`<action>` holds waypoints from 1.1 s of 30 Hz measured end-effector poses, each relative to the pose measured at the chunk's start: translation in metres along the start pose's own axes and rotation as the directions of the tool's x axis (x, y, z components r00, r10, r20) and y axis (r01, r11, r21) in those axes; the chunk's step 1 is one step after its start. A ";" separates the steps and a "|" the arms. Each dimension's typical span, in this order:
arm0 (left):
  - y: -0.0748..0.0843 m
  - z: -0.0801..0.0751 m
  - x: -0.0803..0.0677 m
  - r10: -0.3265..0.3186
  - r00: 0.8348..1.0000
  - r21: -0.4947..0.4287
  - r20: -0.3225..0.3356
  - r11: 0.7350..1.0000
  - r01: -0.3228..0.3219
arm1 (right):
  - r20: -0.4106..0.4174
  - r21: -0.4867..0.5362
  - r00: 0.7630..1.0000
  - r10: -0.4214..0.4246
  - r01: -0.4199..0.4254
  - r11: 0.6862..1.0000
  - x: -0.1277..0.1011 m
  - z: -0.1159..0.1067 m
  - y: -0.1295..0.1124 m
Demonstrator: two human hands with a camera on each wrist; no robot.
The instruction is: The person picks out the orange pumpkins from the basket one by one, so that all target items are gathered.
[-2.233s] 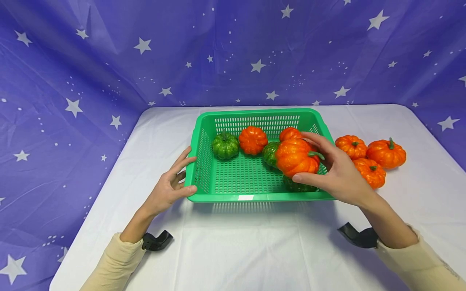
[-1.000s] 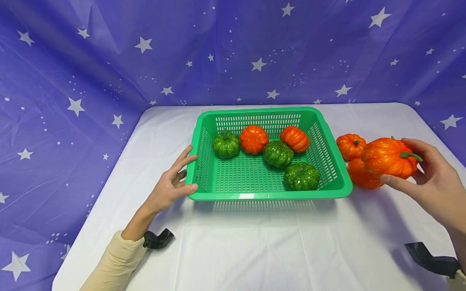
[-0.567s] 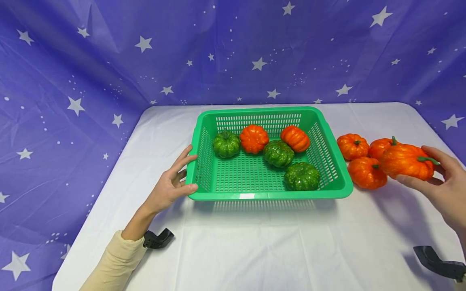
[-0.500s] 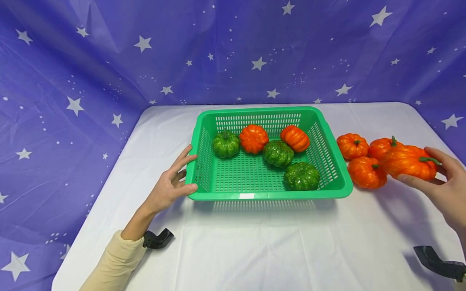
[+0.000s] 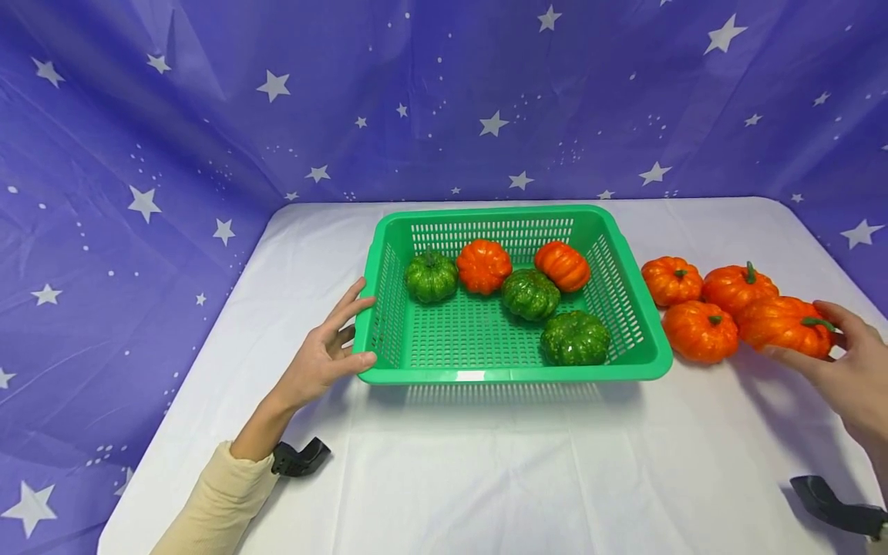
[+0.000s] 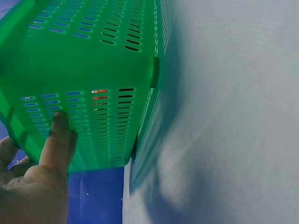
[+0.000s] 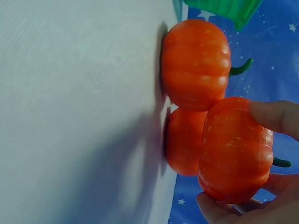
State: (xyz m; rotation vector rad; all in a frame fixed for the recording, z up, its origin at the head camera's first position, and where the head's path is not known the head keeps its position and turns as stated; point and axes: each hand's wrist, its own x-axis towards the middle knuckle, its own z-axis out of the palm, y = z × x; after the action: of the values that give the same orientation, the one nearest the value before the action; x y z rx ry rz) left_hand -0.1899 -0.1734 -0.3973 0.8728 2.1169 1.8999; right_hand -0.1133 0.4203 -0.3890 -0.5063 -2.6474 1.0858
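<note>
My right hand [image 5: 849, 362] grips an orange pumpkin [image 5: 784, 324] with a green stem, at the table's right side. The right wrist view shows this pumpkin [image 7: 236, 149] held a little above the cloth, thumb and fingers on opposite sides. Beside it lie three more orange pumpkins, one upper [image 5: 738, 287], one nearer [image 5: 701, 331] and one by the basket [image 5: 671, 280]. My left hand [image 5: 322, 358] holds the left rim of a green plastic basket [image 5: 499, 375]. In the left wrist view, fingers [image 6: 57, 144] press against the basket's slotted outer wall [image 6: 112, 126].
Inside the basket sit three green pumpkins, at left [image 5: 431, 277], middle [image 5: 530, 294] and front right [image 5: 575, 339], with two orange ones, at centre [image 5: 484, 267] and back right [image 5: 563, 267]. A white cloth [image 5: 486, 470] covers the table before a purple starry backdrop [image 5: 444, 92].
My right hand has carried the orange pumpkin from over the basket to the right, then down beside the other orange ones. My left hand has stayed at the basket's rim.
</note>
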 end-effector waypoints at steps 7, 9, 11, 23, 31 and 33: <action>-0.001 0.000 -0.001 -0.005 1.000 0.009 -0.003 1.000 0.005 | 0.022 -0.031 0.999 0.024 -0.023 0.999 0.010 0.001 0.027; -0.001 0.000 -0.001 -0.006 1.000 0.009 -0.003 1.000 0.006 | 0.021 -0.019 1.000 0.017 -0.017 1.000 0.014 0.002 0.038; 0.000 0.000 -0.002 -0.008 1.000 0.005 -0.004 1.000 0.008 | 0.030 -0.005 0.999 0.011 -0.011 1.000 0.017 0.003 0.045; 0.000 0.000 -0.002 -0.009 1.000 0.002 -0.009 1.000 0.009 | 0.081 -0.042 0.997 0.000 0.004 0.999 0.020 0.004 0.050; 0.000 0.000 -0.001 0.008 1.000 -0.006 -0.001 1.000 -0.008 | 0.104 -0.066 0.994 -0.025 0.031 0.997 0.027 0.006 0.060; 0.000 0.000 0.000 0.005 1.000 -0.007 -0.003 1.000 -0.005 | 0.109 -0.066 0.993 -0.035 0.043 0.997 0.032 0.008 0.071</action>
State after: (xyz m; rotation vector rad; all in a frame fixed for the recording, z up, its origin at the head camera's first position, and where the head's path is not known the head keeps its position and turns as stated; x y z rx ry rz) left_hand -0.1896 -0.1733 -0.3978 0.8754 2.1108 1.9116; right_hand -0.1294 0.4756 -0.4425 -0.4179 -2.7839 1.0421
